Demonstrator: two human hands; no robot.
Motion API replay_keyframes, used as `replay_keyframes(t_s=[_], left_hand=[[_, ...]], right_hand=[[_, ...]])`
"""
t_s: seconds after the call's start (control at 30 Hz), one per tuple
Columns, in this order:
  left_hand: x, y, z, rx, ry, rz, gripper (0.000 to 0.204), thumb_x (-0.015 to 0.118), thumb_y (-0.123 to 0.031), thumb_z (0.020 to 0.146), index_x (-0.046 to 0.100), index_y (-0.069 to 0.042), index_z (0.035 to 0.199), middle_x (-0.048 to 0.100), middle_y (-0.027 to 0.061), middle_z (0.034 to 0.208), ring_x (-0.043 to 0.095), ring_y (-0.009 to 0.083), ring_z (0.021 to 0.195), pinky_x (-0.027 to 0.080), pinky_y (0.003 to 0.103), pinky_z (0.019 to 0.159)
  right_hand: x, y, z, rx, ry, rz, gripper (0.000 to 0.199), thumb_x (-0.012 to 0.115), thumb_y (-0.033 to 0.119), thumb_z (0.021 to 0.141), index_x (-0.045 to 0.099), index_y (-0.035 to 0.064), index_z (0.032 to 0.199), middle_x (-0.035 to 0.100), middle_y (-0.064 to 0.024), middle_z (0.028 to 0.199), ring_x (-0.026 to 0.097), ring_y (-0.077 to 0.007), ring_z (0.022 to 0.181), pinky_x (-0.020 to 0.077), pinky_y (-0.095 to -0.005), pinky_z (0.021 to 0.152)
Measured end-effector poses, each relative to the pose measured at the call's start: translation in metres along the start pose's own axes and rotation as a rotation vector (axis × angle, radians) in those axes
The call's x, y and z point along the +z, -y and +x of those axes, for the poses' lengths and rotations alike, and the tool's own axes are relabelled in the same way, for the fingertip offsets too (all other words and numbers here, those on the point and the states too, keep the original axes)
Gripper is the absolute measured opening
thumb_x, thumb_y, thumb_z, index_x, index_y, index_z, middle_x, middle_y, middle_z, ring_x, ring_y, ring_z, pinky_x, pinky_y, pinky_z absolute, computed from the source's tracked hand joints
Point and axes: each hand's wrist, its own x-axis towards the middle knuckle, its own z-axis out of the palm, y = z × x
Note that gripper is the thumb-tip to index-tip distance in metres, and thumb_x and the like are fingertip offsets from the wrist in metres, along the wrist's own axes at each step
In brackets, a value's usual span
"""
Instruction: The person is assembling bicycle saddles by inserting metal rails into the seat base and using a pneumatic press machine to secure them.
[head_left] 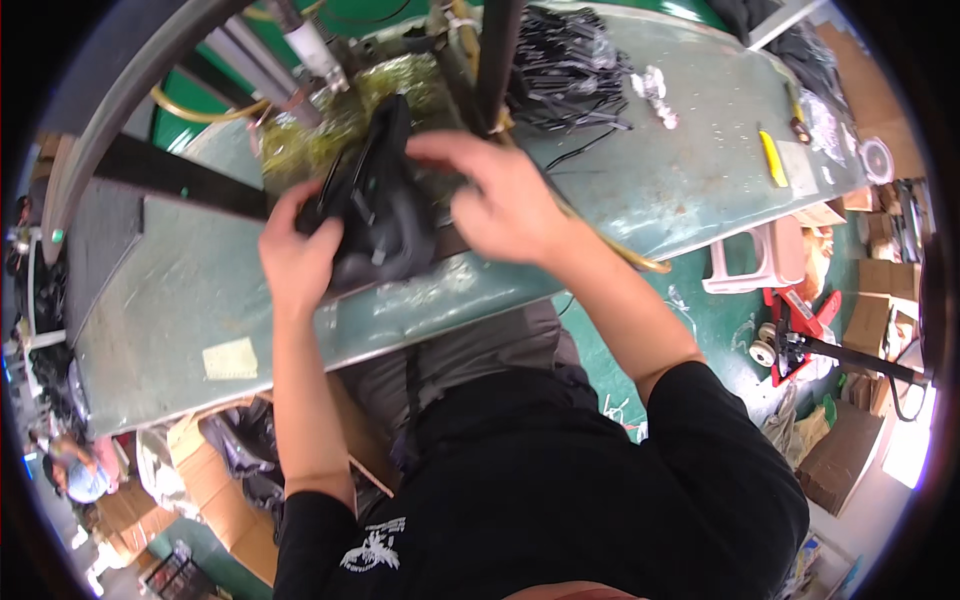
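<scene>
Spanning most of the view, a worn green bench (640,190) runs from lower left to upper right, its near edge against the person's lap. Machine frame (130,95) of grey metal curves over the far left, with a dark upright post (497,55) rising just behind the hands. Heap of black straps (565,65) lies on the far part of the bench, well apart from a yellow cutter (773,158) further right. Pale sticky note (230,358) sits on the near left of the bench.

Black pouch (378,205) rests on the bench at centre, between both hands, partly under the machine. Long axis runs roughly top to bottom of the view, tilted slightly; narrow end points away toward the machine, wider end toward the person.

Left hand (297,255) grips the pouch's left lower edge, fingers curled around it, thumb on top. Right hand (500,200) presses on the pouch's right side from above, fingers (440,148) together and stretched leftward over the upper part; fingertip contact partly hidden.
</scene>
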Motion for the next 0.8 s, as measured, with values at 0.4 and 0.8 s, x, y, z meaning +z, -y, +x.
replay_keyframes(t_s=[0.4,0.8], left_hand=[[-0.01,-0.038,-0.077,-0.273,0.293,-0.679,0.027,0.071,-0.006,0.102,0.065,0.005,0.126,0.076,0.015,0.116,0.073,0.0179,0.107,0.056,0.029,0.095],[-0.146,0.144,-0.244,-0.274,-0.836,-0.318,0.02,0.058,-0.014,0.11,0.066,0.002,0.12,0.074,0.0153,0.106,0.072,0.0213,0.091,0.059,0.033,0.088]], right_hand=[[-0.101,-0.026,-0.029,0.611,-0.628,0.078,0.045,0.082,0.017,0.08,0.067,-0.0011,0.118,0.075,-0.0093,0.098,0.07,-0.0178,0.089,0.0555,-0.0352,0.081],[-0.139,-0.1,-0.006,0.182,-0.286,-0.736,0.029,0.066,0.003,0.087,0.074,0.0003,0.115,0.076,-0.0152,0.108,0.074,-0.031,0.096,0.0592,-0.0393,0.088]])
